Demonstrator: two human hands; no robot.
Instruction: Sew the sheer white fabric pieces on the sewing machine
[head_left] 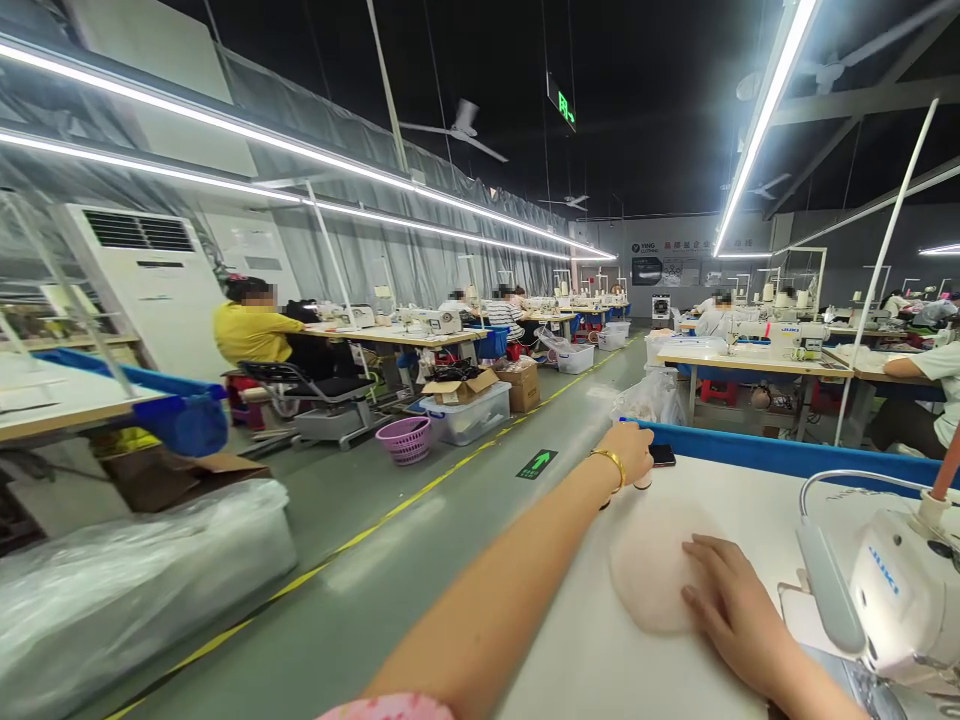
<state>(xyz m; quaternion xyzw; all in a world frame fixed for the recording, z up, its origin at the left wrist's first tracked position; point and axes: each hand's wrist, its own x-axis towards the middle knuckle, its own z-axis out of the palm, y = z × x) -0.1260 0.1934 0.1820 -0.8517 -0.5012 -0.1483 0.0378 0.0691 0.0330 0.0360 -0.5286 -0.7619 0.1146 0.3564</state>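
Observation:
My left hand point(634, 455), with a gold bracelet point(611, 467) at its wrist, reaches to the far left corner of the white sewing table point(570, 640). Its fingers are curled, and what they hold, if anything, is hidden. A small blue thing shows just above the knuckles, and a dark phone point(662, 456) lies right beside the hand. My right hand point(739, 610) rests with fingers stretched out on the right edge of a pale, rounded piece of thin fabric point(652, 570) lying flat on the table.
A white sewing machine point(892, 590) stands at the right. Blue cloth point(780, 455) borders the table's far edge. Left of the table runs an aisle with a yellow floor line point(375, 525), a purple basket point(405, 440) and plastic bins point(469, 412). Several people sit at other sewing tables.

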